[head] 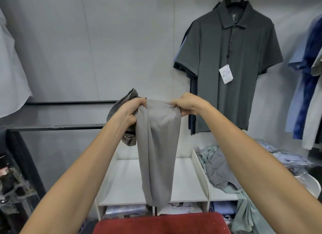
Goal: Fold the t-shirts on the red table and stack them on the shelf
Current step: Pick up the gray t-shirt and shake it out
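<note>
Barely started tbh: grey tee [157, 157] held up in the air over the red counter [160, 224], both hands [129, 111] [185, 104] with fingers clamped on its top edge, white shelf [125, 181] bare behind it, more tees [219, 171] heaped unfolded to the right.

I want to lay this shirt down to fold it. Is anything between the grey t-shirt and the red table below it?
Nothing visible. The grey t-shirt hangs from the left hand and right hand, with open air above the visible part of the red table; its near part is out of frame.
</note>
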